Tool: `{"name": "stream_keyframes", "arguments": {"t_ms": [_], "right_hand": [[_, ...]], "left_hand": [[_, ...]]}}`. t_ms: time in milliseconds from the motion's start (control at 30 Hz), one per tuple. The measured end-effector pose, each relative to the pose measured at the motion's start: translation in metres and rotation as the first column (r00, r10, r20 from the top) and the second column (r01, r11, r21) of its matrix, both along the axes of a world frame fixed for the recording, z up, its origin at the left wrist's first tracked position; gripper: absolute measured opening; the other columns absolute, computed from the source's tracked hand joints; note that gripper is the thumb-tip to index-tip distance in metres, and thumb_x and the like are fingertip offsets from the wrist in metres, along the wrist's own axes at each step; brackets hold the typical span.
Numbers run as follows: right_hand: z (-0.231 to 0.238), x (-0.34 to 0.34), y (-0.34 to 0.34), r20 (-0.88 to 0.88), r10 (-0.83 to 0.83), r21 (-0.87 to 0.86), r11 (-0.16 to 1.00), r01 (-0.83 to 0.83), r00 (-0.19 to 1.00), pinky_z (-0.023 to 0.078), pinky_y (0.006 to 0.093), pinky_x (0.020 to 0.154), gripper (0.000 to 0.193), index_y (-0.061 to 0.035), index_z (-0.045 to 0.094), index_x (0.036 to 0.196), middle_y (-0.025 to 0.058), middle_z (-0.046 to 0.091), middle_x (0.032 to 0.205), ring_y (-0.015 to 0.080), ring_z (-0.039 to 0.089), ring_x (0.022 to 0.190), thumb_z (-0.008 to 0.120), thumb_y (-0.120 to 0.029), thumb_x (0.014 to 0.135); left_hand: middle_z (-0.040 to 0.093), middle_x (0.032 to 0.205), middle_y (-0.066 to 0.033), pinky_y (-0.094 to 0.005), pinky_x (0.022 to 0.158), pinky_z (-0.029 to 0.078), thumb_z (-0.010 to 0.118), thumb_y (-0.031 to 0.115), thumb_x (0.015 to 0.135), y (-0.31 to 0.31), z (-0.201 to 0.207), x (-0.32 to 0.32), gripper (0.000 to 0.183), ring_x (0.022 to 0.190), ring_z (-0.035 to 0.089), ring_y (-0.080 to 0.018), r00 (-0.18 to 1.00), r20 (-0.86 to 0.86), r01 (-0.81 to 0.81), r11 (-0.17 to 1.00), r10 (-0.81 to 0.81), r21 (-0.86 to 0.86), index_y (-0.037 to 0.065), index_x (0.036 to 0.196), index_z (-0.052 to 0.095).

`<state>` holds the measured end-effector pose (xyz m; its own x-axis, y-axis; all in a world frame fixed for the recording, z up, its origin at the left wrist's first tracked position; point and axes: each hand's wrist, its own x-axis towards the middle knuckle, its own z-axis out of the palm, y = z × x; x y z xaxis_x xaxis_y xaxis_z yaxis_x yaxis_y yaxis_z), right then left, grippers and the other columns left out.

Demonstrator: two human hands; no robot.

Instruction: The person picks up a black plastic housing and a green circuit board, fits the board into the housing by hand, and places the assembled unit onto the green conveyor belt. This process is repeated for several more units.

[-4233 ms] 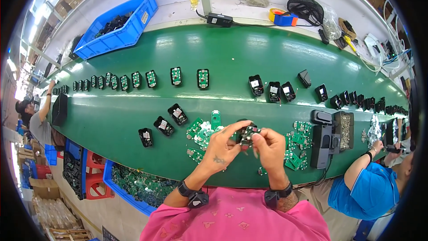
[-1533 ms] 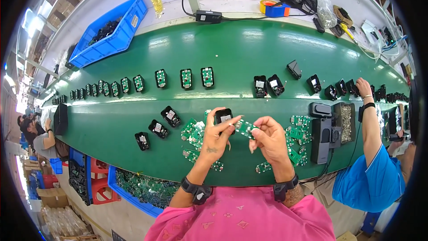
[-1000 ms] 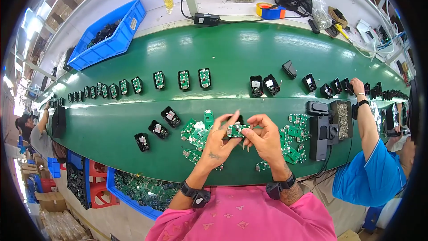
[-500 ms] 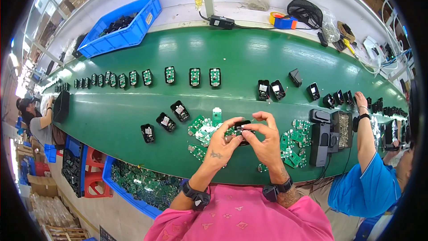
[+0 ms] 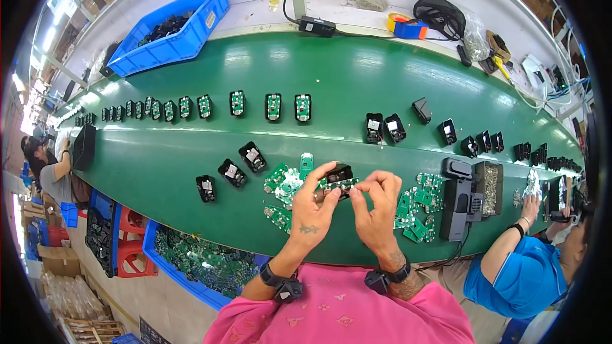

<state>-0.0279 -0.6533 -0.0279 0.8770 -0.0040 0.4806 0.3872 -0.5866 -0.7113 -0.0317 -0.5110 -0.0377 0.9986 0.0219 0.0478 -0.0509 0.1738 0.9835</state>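
My left hand point(image 5: 312, 215) grips a small black plastic housing point(image 5: 340, 171), its thumb and fingers wrapped round the left side. Across the near side of that housing lies a green circuit board point(image 5: 342, 185), tilted and partly hidden by fingers. The thumb and fingertips of my right hand point(image 5: 377, 211) pinch together at the board's right end. Just left of my left hand is a heap of loose green circuit boards point(image 5: 288, 186). More loose boards point(image 5: 417, 207) lie right of my right hand. Three black housings with parts inside point(image 5: 231, 172) stand farther left.
A row of housings with green boards point(image 5: 237, 103) runs along the far left; several black housings point(image 5: 395, 127) continue rightward. A grey device point(image 5: 454, 207) and a tray of small metal parts point(image 5: 489, 188) stand at right. A blue bin point(image 5: 185, 35) sits behind. A co-worker in blue point(image 5: 513, 274) works at right.
The board has come into view, tilted at the housing's near side. My right hand has shifted its pinch to the board's right end. The co-worker's arm has drawn back from the row of housings.
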Motion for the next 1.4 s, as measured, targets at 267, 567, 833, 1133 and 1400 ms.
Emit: {"name": "stream_keyframes", "arguments": {"t_ms": [267, 567, 833, 1133, 1400], "right_hand": [[0.014, 0.014, -0.015, -0.035, 0.324, 0.094, 0.943, -0.319, 0.946, 0.045, 0.0316, 0.054, 0.007, 0.0004, 0.061, 0.082, 0.0092, 0.06, 0.073, 0.021, 0.057, 0.06, 0.068, 0.001, 0.081], [0.016, 0.018, -0.023, -0.035, 0.441, 0.03, 0.898, -0.44, 0.897, 0.047, 0.0308, 0.053, 0.009, 0.001, 0.06, 0.08, 0.0091, 0.06, 0.072, 0.0208, 0.058, 0.061, 0.069, 0.003, 0.079], [0.018, 0.017, -0.025, -0.066, 0.458, 0.063, 0.889, -0.454, 0.886, 0.045, 0.0313, 0.052, 0.01, 0.0008, 0.059, 0.078, 0.0085, 0.058, 0.069, 0.0206, 0.056, 0.059, 0.069, 0.002, 0.079], [0.024, 0.018, -0.024, -0.088, 0.465, -0.012, 0.884, -0.468, 0.881, 0.044, 0.0351, 0.054, 0.011, -0.0005, 0.058, 0.077, 0.0078, 0.058, 0.067, 0.0227, 0.056, 0.06, 0.068, -0.001, 0.08], [-0.003, 0.013, -0.015, -0.077, 0.315, 0.009, 0.949, -0.316, 0.946, 0.044, 0.0348, 0.054, 0.009, 0.0019, 0.062, 0.085, 0.0091, 0.06, 0.068, 0.0208, 0.057, 0.06, 0.067, -0.005, 0.086]], "left_hand": [[0.06, 0.125, -0.0178, -0.0285, 0.078, 0.059, 0.062, -0.005, 0.09, 0.001, 0.023, -0.004, 0.042, 0.1, 0.068, -0.0193, 0.988, 0.144, -0.098, 0.95, 0.057, 0.297, 0.004, 0.131, 0.06], [0.06, 0.125, -0.0189, -0.0288, 0.076, 0.061, 0.064, -0.006, 0.087, 0.005, 0.035, -0.005, 0.044, 0.101, 0.067, -0.0209, 0.992, 0.128, -0.04, 0.947, -0.001, 0.318, 0.006, 0.129, 0.062], [0.06, 0.125, -0.0194, -0.0298, 0.076, 0.062, 0.063, -0.007, 0.085, 0.005, 0.038, -0.008, 0.044, 0.101, 0.067, -0.0228, 0.991, 0.133, -0.036, 0.935, -0.011, 0.352, 0.006, 0.128, 0.062], [0.061, 0.124, -0.0186, -0.0294, 0.075, 0.061, 0.063, -0.009, 0.084, -0.001, 0.035, -0.009, 0.044, 0.101, 0.068, -0.0239, 0.977, 0.213, -0.098, 0.885, -0.001, 0.456, 0.006, 0.126, 0.064], [0.062, 0.125, -0.0137, -0.0296, 0.086, 0.056, 0.061, -0.007, 0.087, -0.003, 0.004, -0.003, 0.043, 0.104, 0.066, -0.0185, 0.998, -0.015, -0.051, 0.985, 0.054, 0.165, 0.001, 0.13, 0.058]]}}
